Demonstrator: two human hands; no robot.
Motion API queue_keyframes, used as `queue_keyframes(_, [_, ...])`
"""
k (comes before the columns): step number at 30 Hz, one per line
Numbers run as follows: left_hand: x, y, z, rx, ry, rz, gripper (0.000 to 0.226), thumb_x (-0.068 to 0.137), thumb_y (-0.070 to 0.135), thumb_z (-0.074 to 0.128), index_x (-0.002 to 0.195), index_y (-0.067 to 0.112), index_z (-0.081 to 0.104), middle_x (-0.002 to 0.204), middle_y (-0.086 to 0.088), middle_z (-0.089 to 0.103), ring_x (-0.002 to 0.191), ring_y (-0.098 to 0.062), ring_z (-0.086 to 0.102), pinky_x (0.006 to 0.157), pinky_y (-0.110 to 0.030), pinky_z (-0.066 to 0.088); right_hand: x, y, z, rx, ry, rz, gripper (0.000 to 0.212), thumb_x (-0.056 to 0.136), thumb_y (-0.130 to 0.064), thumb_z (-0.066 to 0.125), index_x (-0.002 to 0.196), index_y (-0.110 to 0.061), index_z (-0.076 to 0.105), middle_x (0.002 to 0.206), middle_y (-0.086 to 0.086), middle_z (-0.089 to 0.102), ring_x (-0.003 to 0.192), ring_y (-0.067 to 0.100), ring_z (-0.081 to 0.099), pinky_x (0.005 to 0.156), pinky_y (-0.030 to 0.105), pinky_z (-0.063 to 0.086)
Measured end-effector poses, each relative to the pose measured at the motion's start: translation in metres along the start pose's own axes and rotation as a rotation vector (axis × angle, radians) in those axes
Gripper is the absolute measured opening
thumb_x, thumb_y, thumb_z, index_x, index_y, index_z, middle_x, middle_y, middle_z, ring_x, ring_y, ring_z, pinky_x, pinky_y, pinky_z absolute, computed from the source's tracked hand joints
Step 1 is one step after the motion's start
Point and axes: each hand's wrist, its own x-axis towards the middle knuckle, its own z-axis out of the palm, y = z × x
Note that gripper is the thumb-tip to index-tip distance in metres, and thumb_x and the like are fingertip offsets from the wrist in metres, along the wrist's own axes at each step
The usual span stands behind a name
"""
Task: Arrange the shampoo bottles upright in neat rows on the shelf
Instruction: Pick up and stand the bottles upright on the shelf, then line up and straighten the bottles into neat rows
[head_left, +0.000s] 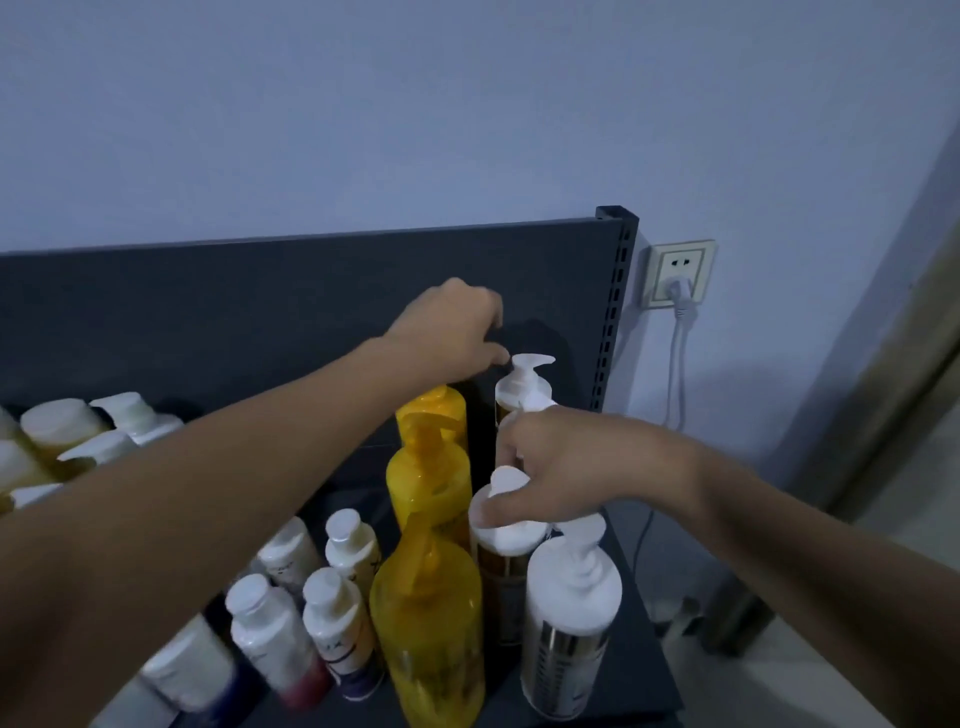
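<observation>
On the dark shelf (647, 670) stand three yellow pump bottles in a column (428, 613), and to their right a column of white-topped pump bottles. My right hand (566, 462) grips the white pump head of the middle white-topped bottle (506, 545). My left hand (452, 330) reaches over the rear yellow bottle (434, 410), fingers curled downward close to the pump of the rearmost white bottle (522, 387); whether it holds anything is hidden. A silver-and-white pump bottle (569, 618) stands at the front right. Small white-capped bottles (337, 618) stand left of the yellow ones.
More white-capped bottles (78, 431) crowd the shelf's left side, partly behind my left forearm. The shelf's dark back panel (260, 312) rises behind. A wall socket with a white plug and cable (680, 275) sits to the right of the slotted upright post (615, 312).
</observation>
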Motion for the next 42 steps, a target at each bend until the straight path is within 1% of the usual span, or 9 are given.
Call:
queue_keyframes(4, [-0.044,-0.032,-0.042,-0.013,0.068,-0.079,0.03,0.089,0.047,0.066,0.11,0.025,0.065,0.096,0.004,0.073,0.089,-0.019,0.068,0.08,-0.043,0.059,0.012,-0.004,0.007,0.015,0.063,0.086,0.037,0.08,-0.03,0.069,0.1,0.001,0.073,0.094,0.021,0.076,0.072,0.025,0.064,0.058,0.03,0.042])
queue_keyframes(10, [-0.122,-0.096,-0.07,-0.033,0.073,-0.277,0.023,0.09,0.043,0.066,0.107,0.028,0.065,0.09,0.011,0.074,0.09,-0.015,0.068,0.085,-0.042,0.057,0.006,0.008,-0.003,0.022,0.116,0.269,0.027,0.075,-0.031,0.073,0.093,-0.011,0.072,0.081,0.007,0.077,0.075,0.023,0.076,0.054,0.024,0.047])
queue_keyframes(15, [-0.174,-0.135,-0.076,-0.038,0.085,-0.408,0.018,0.089,0.042,0.068,0.101,0.028,0.067,0.081,0.014,0.075,0.093,-0.013,0.067,0.085,-0.037,0.056,0.006,0.016,-0.008,0.023,0.111,0.34,0.032,0.075,-0.029,0.073,0.09,-0.001,0.073,0.071,0.012,0.076,0.059,0.022,0.068,0.055,0.026,0.05])
queue_keyframes(19, [-0.211,-0.149,-0.081,-0.059,0.123,-0.473,0.018,0.09,0.041,0.068,0.101,0.027,0.068,0.08,0.015,0.076,0.091,-0.011,0.066,0.083,-0.033,0.054,0.004,0.01,-0.017,-0.061,0.012,0.369,0.039,0.086,-0.043,0.068,0.094,-0.005,0.073,0.077,0.015,0.078,0.065,0.029,0.075,0.065,0.032,0.061])
queue_keyframes(21, [-0.233,-0.157,-0.083,-0.069,0.159,-0.496,0.016,0.09,0.041,0.069,0.1,0.028,0.068,0.08,0.017,0.075,0.085,-0.008,0.067,0.083,-0.033,0.056,0.002,-0.004,-0.028,-0.285,0.109,0.335,0.048,0.087,-0.062,0.057,0.089,-0.016,0.074,0.081,0.006,0.077,0.073,0.024,0.075,0.073,0.039,0.063])
queue_keyframes(25, [-0.286,-0.181,-0.09,-0.132,0.141,-0.53,0.015,0.089,0.039,0.07,0.101,0.03,0.069,0.085,0.018,0.073,0.079,-0.005,0.07,0.075,-0.032,0.06,0.0,-0.074,-0.044,-0.355,0.369,0.15,0.052,0.077,-0.082,0.043,0.099,-0.039,0.064,0.097,-0.009,0.068,0.088,0.016,0.065,0.078,0.041,0.058])
queue_keyframes(31, [-0.375,-0.249,-0.108,-0.08,0.084,-0.496,0.02,0.087,0.045,0.07,0.102,0.032,0.071,0.092,0.017,0.07,0.091,0.001,0.066,0.081,-0.027,0.055,0.017,-0.211,0.001,-0.04,0.326,-0.103,0.035,0.085,-0.066,0.061,0.105,-0.038,0.068,0.099,-0.017,0.069,0.094,0.004,0.065,0.087,0.035,0.057])
queue_keyframes(37, [-0.458,-0.346,-0.13,-0.061,0.037,-0.444,0.022,0.088,0.044,0.069,0.105,0.031,0.072,0.098,0.017,0.069,0.091,-0.002,0.063,0.073,-0.016,0.043,0.051,-0.327,0.052,0.101,0.34,-0.156,0.028,0.085,-0.056,0.07,0.103,-0.035,0.069,0.094,-0.016,0.072,0.087,-0.004,0.065,0.079,0.024,0.056])
queue_keyframes(42, [-0.485,-0.404,-0.131,-0.013,-0.036,-0.349,0.037,0.088,0.049,0.068,0.118,0.028,0.068,0.115,0.012,0.069,0.105,-0.007,0.062,0.088,-0.026,0.05,0.078,-0.405,0.079,0.161,0.37,-0.191,0.029,0.082,-0.05,0.075,0.103,-0.031,0.07,0.096,-0.014,0.07,0.088,-0.001,0.066,0.08,0.025,0.055])
